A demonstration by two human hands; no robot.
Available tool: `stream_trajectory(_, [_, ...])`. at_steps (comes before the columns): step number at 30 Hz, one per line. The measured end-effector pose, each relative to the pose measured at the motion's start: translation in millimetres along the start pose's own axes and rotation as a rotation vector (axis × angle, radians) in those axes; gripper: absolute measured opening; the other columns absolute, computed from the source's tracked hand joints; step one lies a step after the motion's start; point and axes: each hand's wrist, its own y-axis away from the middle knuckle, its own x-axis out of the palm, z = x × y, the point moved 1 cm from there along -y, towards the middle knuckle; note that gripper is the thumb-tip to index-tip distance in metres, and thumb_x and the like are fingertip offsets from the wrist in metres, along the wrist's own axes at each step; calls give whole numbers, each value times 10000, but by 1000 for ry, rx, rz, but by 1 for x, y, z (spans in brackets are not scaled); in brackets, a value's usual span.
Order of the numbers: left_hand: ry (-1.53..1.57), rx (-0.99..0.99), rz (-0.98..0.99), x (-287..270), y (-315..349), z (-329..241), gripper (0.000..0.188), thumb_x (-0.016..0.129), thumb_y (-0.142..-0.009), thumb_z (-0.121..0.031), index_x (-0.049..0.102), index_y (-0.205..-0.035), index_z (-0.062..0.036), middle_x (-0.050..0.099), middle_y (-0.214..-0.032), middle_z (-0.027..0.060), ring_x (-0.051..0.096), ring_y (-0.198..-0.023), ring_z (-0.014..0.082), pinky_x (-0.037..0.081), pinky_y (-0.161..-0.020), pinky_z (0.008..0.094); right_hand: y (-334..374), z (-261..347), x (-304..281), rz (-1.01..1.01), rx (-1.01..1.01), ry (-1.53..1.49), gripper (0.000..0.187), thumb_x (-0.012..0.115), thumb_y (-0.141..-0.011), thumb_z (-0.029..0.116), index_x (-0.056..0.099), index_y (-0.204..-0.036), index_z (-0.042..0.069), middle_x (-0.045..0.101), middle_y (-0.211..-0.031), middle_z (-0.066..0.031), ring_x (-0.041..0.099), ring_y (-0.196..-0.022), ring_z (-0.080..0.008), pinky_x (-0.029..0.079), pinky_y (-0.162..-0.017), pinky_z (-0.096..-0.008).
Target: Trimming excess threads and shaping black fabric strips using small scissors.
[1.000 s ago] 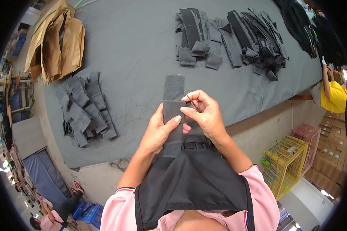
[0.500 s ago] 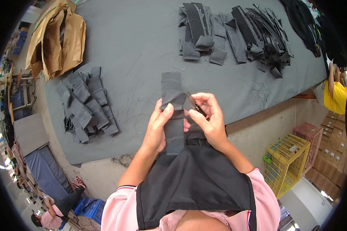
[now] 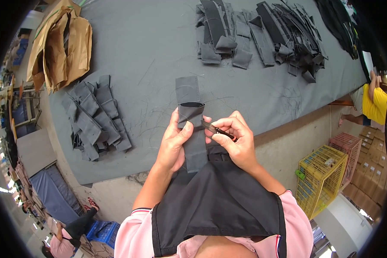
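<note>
In the middle of the head view, my left hand (image 3: 174, 142) is closed on a dark grey fabric strip (image 3: 187, 91), thumb on top and fingers beneath. The strip has a folded loop around its middle, and its lower end hangs toward my black apron (image 3: 219, 202). My right hand (image 3: 238, 139) is closed around small thread snips (image 3: 219, 130) with dark blades and a bit of orange on the handle. The blade tips point left and lie at the strip's right edge, beside fingertips of my left hand.
A pile of grey strips (image 3: 96, 118) lies on the grey-covered table (image 3: 133, 51) at left, more strips (image 3: 288, 38) at the far right. A brown paper bag (image 3: 62, 47) stands far left. Loose threads are scattered about. Yellow crates (image 3: 320, 176) and a person in yellow (image 3: 376, 105) are beyond the right edge.
The snips have come down and turned, from pointing up beside the loop to pointing left at the strip's edge. The fabric loop has opened up. My left hand keeps its hold.
</note>
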Motion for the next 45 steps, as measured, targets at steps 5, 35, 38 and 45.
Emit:
stream_trajectory(5, [-21,2,-7,-1,1,0,524,550,-924,-228,286,-1345,-60,567,-1125,152,609,-886,220,522,-785,357,2,-4,2,-26,17,8,132,622,-819,-24,580,-943,-41,455,-890,-49,656,-780,-165,517,-706,-248])
stream_trajectory(35, [-1139,359,624,-8,-33,16,251,510,-762,-1,640,-976,21,629,-957,165,575,-918,261,438,-827,337,31,-5,8,-509,-611,656,116,606,-736,33,522,-806,72,466,-817,-57,567,-638,-261,438,-516,-373])
stream_trajectory(38, [-392,-280,253,-5,-30,19,388,448,-952,-297,558,-1107,41,592,-1107,135,547,-1026,224,412,-918,344,27,-15,5,-527,-612,746,113,613,-734,30,542,-812,71,449,-794,-46,546,-631,-221,429,-501,-347])
stream_trajectory(45, [-336,-393,73,26,-5,8,483,376,-974,-391,501,-1231,-1,562,-1181,117,537,-1059,235,403,-933,353,20,-16,2,-396,-788,805,114,591,-702,-32,535,-763,45,433,-779,-54,521,-605,-214,419,-499,-340])
